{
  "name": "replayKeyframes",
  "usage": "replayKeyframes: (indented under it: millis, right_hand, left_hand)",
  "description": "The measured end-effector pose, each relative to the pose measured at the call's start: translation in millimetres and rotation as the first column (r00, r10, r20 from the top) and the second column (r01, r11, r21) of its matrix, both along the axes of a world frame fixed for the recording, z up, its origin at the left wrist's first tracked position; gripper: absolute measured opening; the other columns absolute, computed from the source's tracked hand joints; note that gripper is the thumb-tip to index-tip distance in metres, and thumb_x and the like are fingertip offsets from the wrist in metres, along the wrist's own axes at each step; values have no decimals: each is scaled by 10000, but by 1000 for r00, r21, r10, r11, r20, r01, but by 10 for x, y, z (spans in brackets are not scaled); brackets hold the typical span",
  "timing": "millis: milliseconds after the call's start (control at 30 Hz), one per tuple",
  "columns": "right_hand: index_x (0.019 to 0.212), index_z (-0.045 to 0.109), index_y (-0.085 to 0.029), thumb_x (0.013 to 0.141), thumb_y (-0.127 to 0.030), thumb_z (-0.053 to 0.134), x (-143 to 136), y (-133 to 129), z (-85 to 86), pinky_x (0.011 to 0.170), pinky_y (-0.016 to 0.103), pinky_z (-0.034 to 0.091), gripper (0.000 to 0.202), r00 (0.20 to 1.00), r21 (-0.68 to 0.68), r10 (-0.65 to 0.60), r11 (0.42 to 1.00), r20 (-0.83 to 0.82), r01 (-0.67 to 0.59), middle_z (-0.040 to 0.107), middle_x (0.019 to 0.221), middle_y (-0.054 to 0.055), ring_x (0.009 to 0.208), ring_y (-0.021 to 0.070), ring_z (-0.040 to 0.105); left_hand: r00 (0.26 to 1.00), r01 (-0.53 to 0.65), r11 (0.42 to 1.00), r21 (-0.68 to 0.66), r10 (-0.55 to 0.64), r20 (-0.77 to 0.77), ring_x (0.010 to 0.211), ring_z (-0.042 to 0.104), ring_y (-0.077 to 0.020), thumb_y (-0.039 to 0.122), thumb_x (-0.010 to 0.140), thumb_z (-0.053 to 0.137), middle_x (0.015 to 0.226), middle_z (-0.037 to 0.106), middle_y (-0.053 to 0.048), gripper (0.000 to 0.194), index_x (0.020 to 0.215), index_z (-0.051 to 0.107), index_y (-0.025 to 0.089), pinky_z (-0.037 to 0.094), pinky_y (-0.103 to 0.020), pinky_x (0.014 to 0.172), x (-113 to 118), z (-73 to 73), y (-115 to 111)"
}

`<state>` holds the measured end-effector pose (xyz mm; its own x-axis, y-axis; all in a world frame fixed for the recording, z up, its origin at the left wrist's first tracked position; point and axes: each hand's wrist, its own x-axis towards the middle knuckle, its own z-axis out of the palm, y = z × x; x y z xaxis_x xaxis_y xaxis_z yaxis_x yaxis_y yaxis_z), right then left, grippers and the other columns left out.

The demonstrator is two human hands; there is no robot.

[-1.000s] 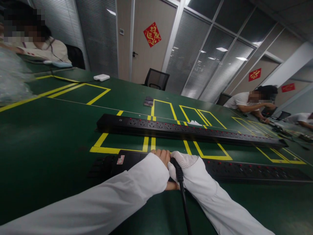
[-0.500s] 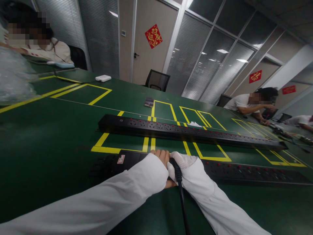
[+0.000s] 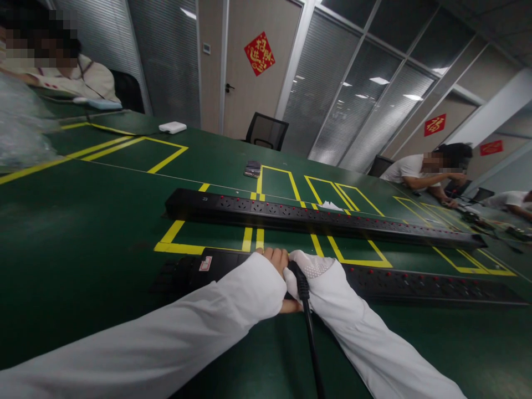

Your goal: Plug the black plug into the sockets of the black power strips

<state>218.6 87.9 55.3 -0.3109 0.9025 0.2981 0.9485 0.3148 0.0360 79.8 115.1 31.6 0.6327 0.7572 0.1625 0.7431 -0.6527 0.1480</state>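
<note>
A long black power strip [image 3: 415, 284] with red switches lies across the green table right before me. My bare left hand [image 3: 276, 258] is wrapped over this strip, its fingers on the far side and its thumb on the near side. Beside it, my right hand [image 3: 312, 265], in a white dotted glove, is closed around a black power plug [image 3: 300, 281] against the strip's top. The plug's cord [image 3: 312, 338] runs down towards me. Its pins and the socket beneath are hidden. A white label [image 3: 205, 263] sits on the strip's left end.
A second black power strip [image 3: 266, 213] lies parallel behind the first. Yellow tape [image 3: 178, 247] marks the table. Farther back are a phone-like dark object [image 3: 251, 169], a white box [image 3: 172, 127] and crumpled white paper [image 3: 331, 205]. Clear plastic wrap [image 3: 22, 124] is at left; people sit around.
The scene has shifted slightly upward in view. Both hands keep the same grip on the strip and the plug, with no clear movement against them.
</note>
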Motion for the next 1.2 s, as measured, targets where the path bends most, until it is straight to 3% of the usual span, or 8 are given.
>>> replayKeyframes:
  millis: [300, 633, 767, 833, 1000, 1200]
  right_hand:
    - [914, 575, -211, 809, -377, 406, -3, 3, -17, 525, 219, 287, 259, 1000, 13, -3, 1000, -1, 3, 596, 652, -10, 525, 97, 506]
    - [927, 560, -210, 805, -391, 394, -2, 15, -4, 512, 212, 289, 274, 1000, -4, 8, 1000, -24, -8, 592, 642, -20, 500, 90, 488]
    - [905, 557, -211, 785, -416, 440, 9, 25, 13, 504, 210, 290, 265, 999, -25, 13, 1000, -38, -14, 581, 621, -24, 480, 87, 474]
    - [901, 556, -215, 773, -413, 464, 15, 22, 28, 508, 213, 294, 254, 998, -43, 17, 999, -53, -19, 583, 620, -24, 482, 89, 476]
    - [939, 546, -217, 810, -401, 431, 11, -4, 64, 518, 204, 304, 252, 997, -63, 19, 998, -74, -24, 585, 620, -32, 487, 81, 470]
    - [944, 551, -208, 820, -402, 415, 3, -21, 68, 530, 194, 298, 267, 998, -66, 22, 997, -62, -26, 589, 632, -29, 509, 74, 469]
  left_hand:
    - [1000, 10, 1000, 8, -10, 1, 913, 507, -321, 555, 686, 528, 1023, 556, -167, 701, 1208, 451, 92, 346, -417, 789, -8, 22, -15]
    - [1000, 12, 1000, 6, -12, -22, 864, 484, -292, 584, 636, 527, 1019, 537, -161, 763, 1156, 498, 26, 360, -430, 811, 10, -9, -6]
    - [997, -82, 997, 8, 82, -17, 809, 518, -251, 313, 841, 359, 952, 576, -147, 436, 1141, 526, 45, 369, -395, 754, 97, -95, 38]
    - [994, -107, 994, 26, 107, -3, 809, 535, -238, 191, 873, 258, 916, 593, -139, 409, 1148, 529, 55, 363, -381, 746, 115, -120, 48]
    - [999, -36, 998, 58, 36, 16, 857, 527, -265, 424, 770, 493, 969, 584, -125, 511, 1167, 505, 102, 367, -389, 786, 50, -103, 29]
    - [998, -10, 998, 69, 6, 55, 827, 526, -270, 586, 714, 504, 940, 582, -128, 632, 1132, 518, 113, 373, -396, 778, 10, -78, 22]
